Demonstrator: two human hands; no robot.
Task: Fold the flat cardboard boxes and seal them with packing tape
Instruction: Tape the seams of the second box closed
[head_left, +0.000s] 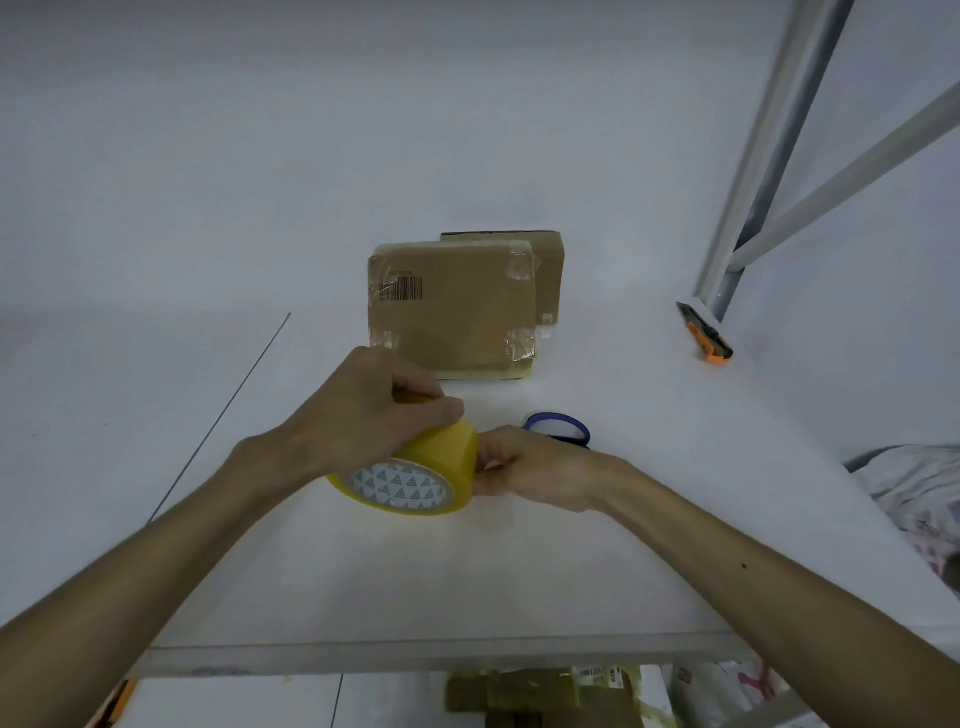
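A yellow roll of packing tape (441, 457) is held just above the white table (467, 571), near its middle. My left hand (374, 410) grips the roll from above, thumb along its top edge. My right hand (524, 467) pinches at the roll's right side, where the tape end lies. Two brown cardboard boxes stand upright behind my hands: a taped one with a barcode (452, 306) in front and a second box (550, 275) partly hidden behind it.
Blue-handled scissors (558, 426) lie just behind my right hand. An orange utility knife (706, 332) rests at the far right by a grey metal frame (769, 171). Flat cardboard pieces (540, 696) sit below the table's front edge. Patterned cloth (919, 499) lies at right.
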